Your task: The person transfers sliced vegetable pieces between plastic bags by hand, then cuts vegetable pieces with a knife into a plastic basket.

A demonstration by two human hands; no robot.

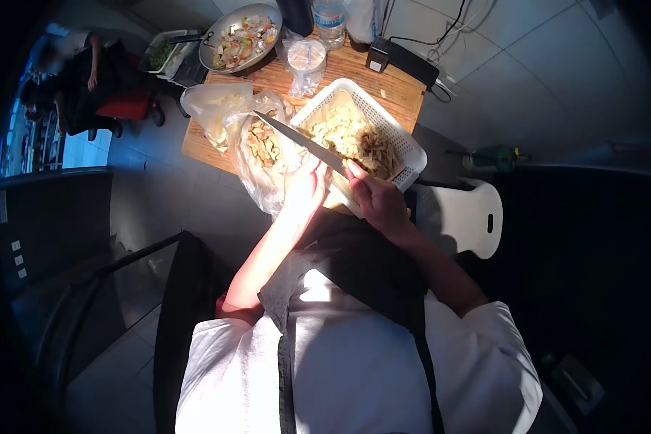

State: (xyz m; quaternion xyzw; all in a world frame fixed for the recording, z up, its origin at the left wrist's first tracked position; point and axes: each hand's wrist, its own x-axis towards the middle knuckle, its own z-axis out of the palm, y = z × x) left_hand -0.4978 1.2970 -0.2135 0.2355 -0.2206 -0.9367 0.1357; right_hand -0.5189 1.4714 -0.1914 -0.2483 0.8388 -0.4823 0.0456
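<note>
My right hand (380,206) is wrapped round the handle of a long kitchen knife (300,139), whose blade points up and to the left. Just left of it, my left hand (307,181) is closed under the blade in glaring light, and what its fingers hold is washed out. Both hands are at the near edge of a white perforated basket (409,153). Pale cut food pieces (338,123) lie in this basket, with a darker brownish clump (375,150) on their right. Beside my left hand, a clear plastic bag (249,170) holds light brown pieces (263,141).
On the wooden table (383,90) stand a pan of mixed food (242,45), a wrapped round container (306,56), a water bottle (330,22) and another plastic bag (213,108). A black power strip (405,64) lies behind. A white stool (463,213) is right; a seated person (76,79) is far left.
</note>
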